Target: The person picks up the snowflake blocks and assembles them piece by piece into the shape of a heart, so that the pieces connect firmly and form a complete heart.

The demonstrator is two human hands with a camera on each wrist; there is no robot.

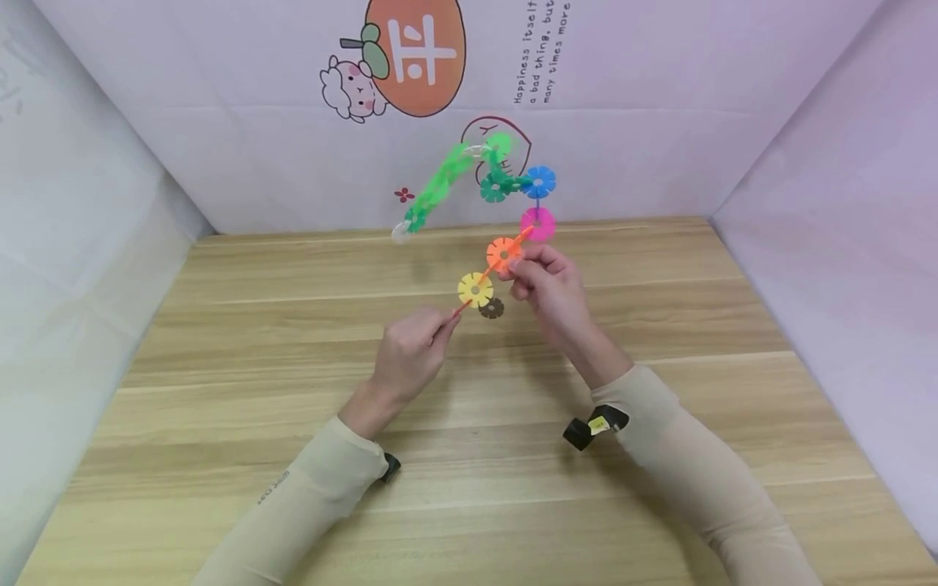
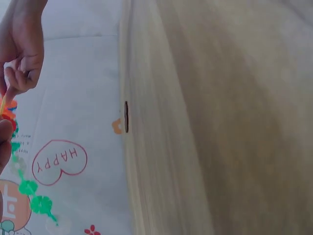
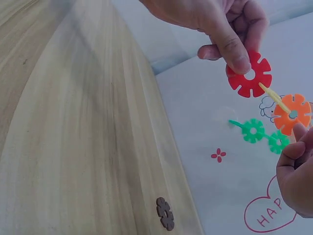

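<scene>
A long chain of notched plastic flower discs is held up above the table. My left hand [image 1: 414, 350] pinches the red disc [image 3: 250, 76] at its near end, which looks edge-on in the head view. A yellow disc [image 1: 475, 290] joins the red one to an orange disc [image 1: 504, 255]. My right hand [image 1: 553, 293] pinches that orange disc. Beyond it come a pink disc [image 1: 538, 224], a blue disc [image 1: 539, 182] and several green discs [image 1: 440, 183], with a clear disc [image 1: 400, 232] at the far end. In the left wrist view, my left hand is mostly cut off.
A lone brown disc [image 1: 492, 308] lies on the wooden table [image 1: 469, 505] below the chain. Behind the table hangs a white cloth [image 1: 645, 146] printed with drawings and words. White walls [image 1: 81, 187] stand on both sides.
</scene>
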